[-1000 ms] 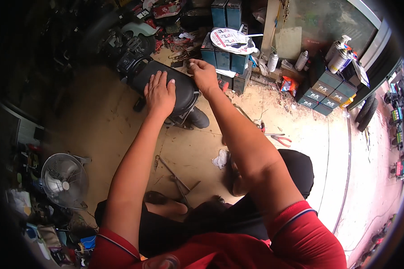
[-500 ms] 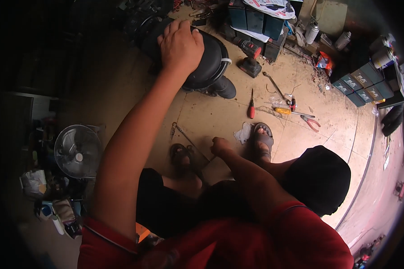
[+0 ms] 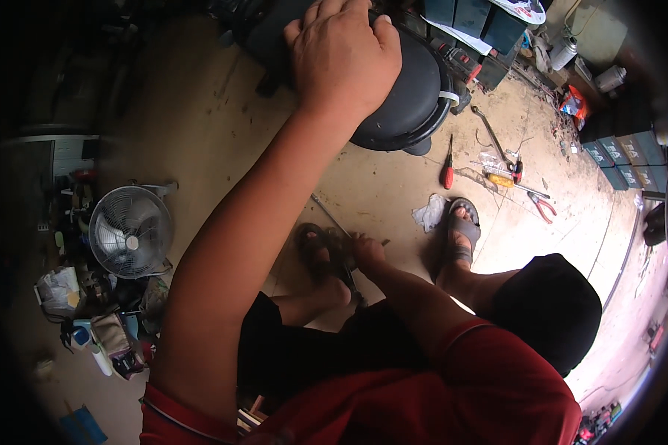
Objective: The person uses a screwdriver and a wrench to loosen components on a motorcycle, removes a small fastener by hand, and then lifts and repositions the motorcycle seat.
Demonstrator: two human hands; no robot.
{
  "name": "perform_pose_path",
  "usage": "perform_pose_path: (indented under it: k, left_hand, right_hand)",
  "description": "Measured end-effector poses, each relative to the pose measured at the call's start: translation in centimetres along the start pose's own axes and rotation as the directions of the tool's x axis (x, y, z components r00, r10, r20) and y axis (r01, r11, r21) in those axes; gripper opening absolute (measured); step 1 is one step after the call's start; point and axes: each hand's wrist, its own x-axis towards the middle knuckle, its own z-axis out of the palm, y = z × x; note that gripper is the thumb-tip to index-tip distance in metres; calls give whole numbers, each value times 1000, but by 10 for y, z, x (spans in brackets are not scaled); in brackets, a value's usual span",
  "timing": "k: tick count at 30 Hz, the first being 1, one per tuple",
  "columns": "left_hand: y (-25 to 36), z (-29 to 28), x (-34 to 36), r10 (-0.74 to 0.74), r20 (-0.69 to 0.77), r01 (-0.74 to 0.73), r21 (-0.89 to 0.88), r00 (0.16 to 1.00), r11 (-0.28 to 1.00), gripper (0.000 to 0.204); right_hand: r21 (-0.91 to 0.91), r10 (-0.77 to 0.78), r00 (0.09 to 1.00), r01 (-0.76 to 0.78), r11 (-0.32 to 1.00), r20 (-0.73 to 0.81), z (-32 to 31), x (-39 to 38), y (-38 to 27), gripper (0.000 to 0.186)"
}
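Note:
My left hand [image 3: 345,63] lies palm down on top of a large rounded black casing [image 3: 412,93] with a white loop at its right edge. Its fingers are extended over the surface, their tips cut by the picture's top edge. What the casing belongs to cannot be made out. Low between my feet, my right hand [image 3: 365,251] is closed around a long thin metal rod [image 3: 328,211], which slants up and left from it. A short dark end sticks out on the hand's right side. My sandalled feet stand on either side.
A red-handled screwdriver [image 3: 448,174], a yellow-handled screwdriver [image 3: 501,180], a wrench [image 3: 490,132] and pliers [image 3: 543,208] lie on the floor at right. The cordless drill [image 3: 464,63] is partly covered. A fan [image 3: 131,231] stands left; dark boxes [image 3: 623,159] are stacked at right.
The black casing and my left hand look larger and further right, now covering part of the drill. My right hand has come onto the rod. The whole view has shifted somewhat.

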Motion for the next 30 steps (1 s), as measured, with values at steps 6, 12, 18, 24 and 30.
perform_pose_path:
  k: [6, 12, 18, 24, 30]
  left_hand:
    - [-1, -2, 0, -37, 20, 37, 2, 999, 999, 29]
    - [-10, 13, -3, -17, 5, 17, -31, 1000, 999, 36]
    - [-12, 20, -3, -35, -9, 35, -42, 999, 999, 37]
    - [-13, 13, -3, -82, 60, 84, -32, 995, 996, 37]
    - [-8, 10, 1, -94, 146, 100, -34, 985, 994, 39]
  right_hand:
    - [-152, 140, 975, -167, 974, -170, -34, 27, 57, 19]
    - [-255, -54, 992, 23, 967, -113, -67, 2, 58, 21]
    - [90, -205, 978, 202, 975, 30, 36, -24, 3, 44]
    - [35, -130, 945, 125, 992, 299, 8, -10, -1, 34]
    - [259, 44, 963, -116, 959, 266, -1, -18, 6, 38]
